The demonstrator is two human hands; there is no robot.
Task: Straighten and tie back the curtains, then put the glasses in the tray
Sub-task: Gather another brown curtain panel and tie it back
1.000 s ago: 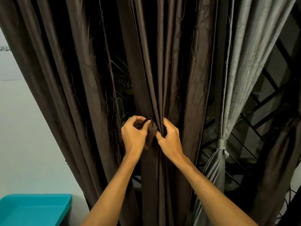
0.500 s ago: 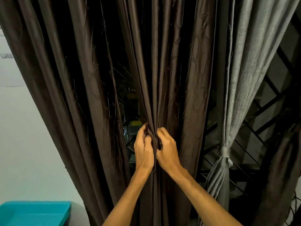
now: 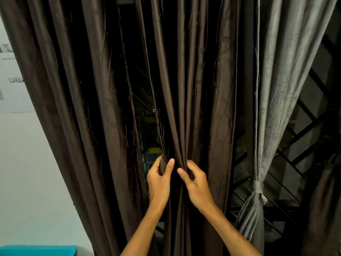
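Note:
A dark brown curtain (image 3: 201,93) hangs in long folds across the middle of the head view. Its folds are bunched together at waist height. My left hand (image 3: 159,179) grips the left side of the bunch, thumb in front and fingers curled behind the cloth. My right hand (image 3: 195,183) grips the right side, its fingers curled into the folds. To the right hangs a grey curtain (image 3: 282,74), tied with a grey band (image 3: 256,186) low down. A teal tray (image 3: 39,250) shows at the bottom left edge. No glasses are in view.
A pale wall (image 3: 24,163) fills the left side. Behind the curtains is a dark window with a black metal grille (image 3: 302,132) on the right. Another brown curtain panel (image 3: 77,108) hangs to the left of my hands.
My hands have drawn close together on the bunched folds and loosened slightly. The view has tilted up, so the hands and the tray sit lower in frame.

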